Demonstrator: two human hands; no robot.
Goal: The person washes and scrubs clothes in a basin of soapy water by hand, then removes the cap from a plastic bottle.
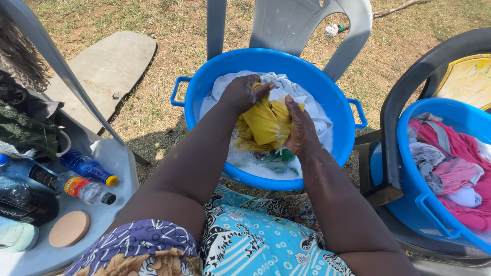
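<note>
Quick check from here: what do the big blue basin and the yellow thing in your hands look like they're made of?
Blue basin: looks like moulded plastic, smooth and glossy, with sun glare on the rim and moulded side handles. Yellow garment: soft woven cloth, wet, bunched into folds between the left hand and right hand; exact fibre can't be told.

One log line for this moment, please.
left hand: grips yellow cloth | right hand: grips same cloth | where: over soapy water in blue basin | nearby: second basin holding pink clothes
</note>
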